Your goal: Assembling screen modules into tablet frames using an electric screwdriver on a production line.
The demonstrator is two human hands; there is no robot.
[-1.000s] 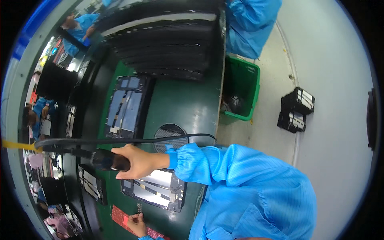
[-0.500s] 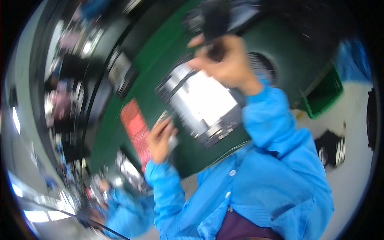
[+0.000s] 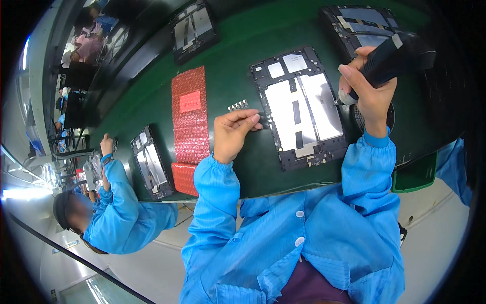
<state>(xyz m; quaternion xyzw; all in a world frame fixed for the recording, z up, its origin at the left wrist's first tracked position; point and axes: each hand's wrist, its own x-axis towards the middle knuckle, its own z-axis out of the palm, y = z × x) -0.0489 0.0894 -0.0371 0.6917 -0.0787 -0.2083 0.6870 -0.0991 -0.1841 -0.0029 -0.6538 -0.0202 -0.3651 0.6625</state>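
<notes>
An opened tablet (image 3: 320, 101) lies on the green table in front of me, its silver battery panels, ribbon cables and black frame exposed. My right hand (image 3: 372, 93) grips a black electric screwdriver (image 3: 392, 61) with its tip pointing down-left at the tablet's right edge; whether the tip touches is unclear. My left hand (image 3: 234, 133) is at the tablet's left edge, thumb and forefinger pinched together. A small dark piece shows by those fingertips, but I cannot make out what it is. Just above that hand lies a small cluster of metal parts (image 3: 238, 105).
Red bubble-wrap (image 3: 190, 131) lies left of my left hand. More opened tablets lie at far left (image 3: 192, 30), near left (image 3: 150, 162) and far right (image 3: 354, 23). A round ribbed black dish (image 3: 389, 119) sits under my right wrist. A co-worker (image 3: 119, 218) works at left; a green bin (image 3: 415, 175) stands right.
The view has turned and steadied from blur. My right hand has brought the screwdriver from beyond the tablet to its right edge. My left hand has come up to the tablet's left edge.
</notes>
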